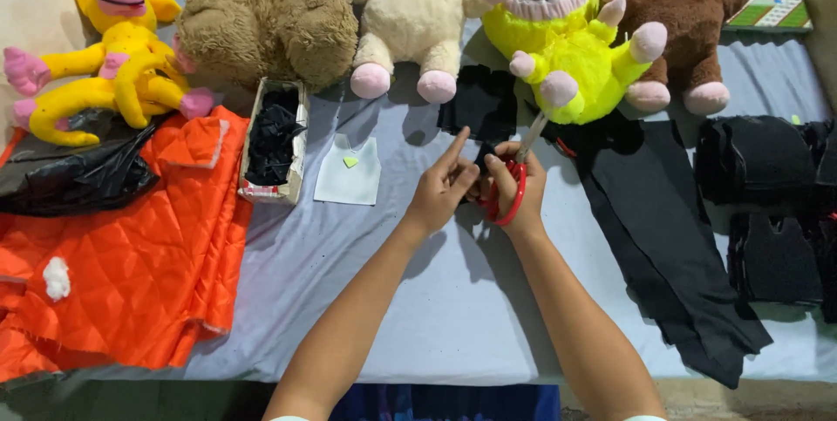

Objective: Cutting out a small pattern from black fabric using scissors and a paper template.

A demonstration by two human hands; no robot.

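**Scissors at work on a small black piece**

Nearest the camera, two bare forearms reach out over the grey-sheeted surface (418, 299). The right hand (516, 187) is closed through the red handles of a pair of scissors (516, 179), the blades angled up and away toward the yellow-green toy. The left hand (443, 187) sits just beside it, thumb and fingers pinched on a small black fabric piece (481, 159) between the two hands, index finger stretched forward.

The step in hand looks like trimming that small piece to shape. The next cut would seem to call for the left hand keeping the fabric taut and turning it into the blades, fingertips clear of the edge.

To the left lie an orange quilted cloth (131, 255) and a black plastic bag (78, 177); a little farther off are a cardboard box of black scraps (274, 142) and a white vest-shaped pattern (349, 173). On the right, a long black fabric strip (671, 238) and stacked black cut pieces (767, 203).

Along the far edge sit the plush toys: a yellow monkey (113, 64), a tan bear (270, 16), a cream bear (418, 11), a yellow-green doll (575, 37) and a brown bear (671, 20).
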